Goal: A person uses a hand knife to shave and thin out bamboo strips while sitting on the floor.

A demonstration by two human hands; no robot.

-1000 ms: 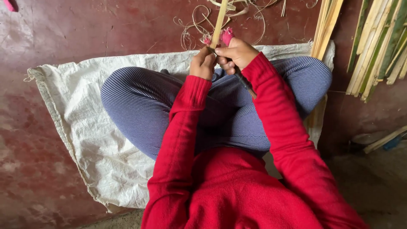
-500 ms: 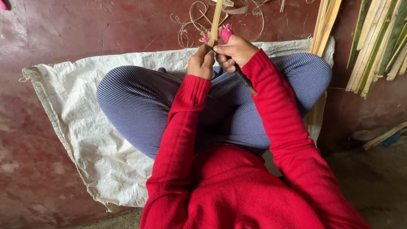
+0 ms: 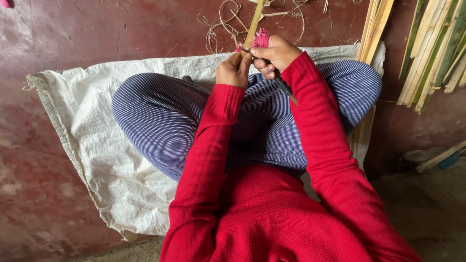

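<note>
While the person is sitting cross-legged on a white sack (image 3: 87, 145), the bamboo strip (image 3: 254, 25) is running straight away from both hands, its long axis pointing forward over the red floor (image 3: 97, 34). The left hand (image 3: 233, 70) is closing around its near end, and the right hand (image 3: 276, 54), just beside, is gripping a dark knife (image 3: 284, 87) with pink wrapping against the strip.

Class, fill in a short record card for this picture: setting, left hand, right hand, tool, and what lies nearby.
Setting: person cross-legged on a white woven sack on a red floor
Left hand: grip on a pale bamboo strip
Right hand: grip on a dark-bladed knife, pink cloth at the handle
Nearby: bundle of split bamboo slats, thin curled shavings
</note>
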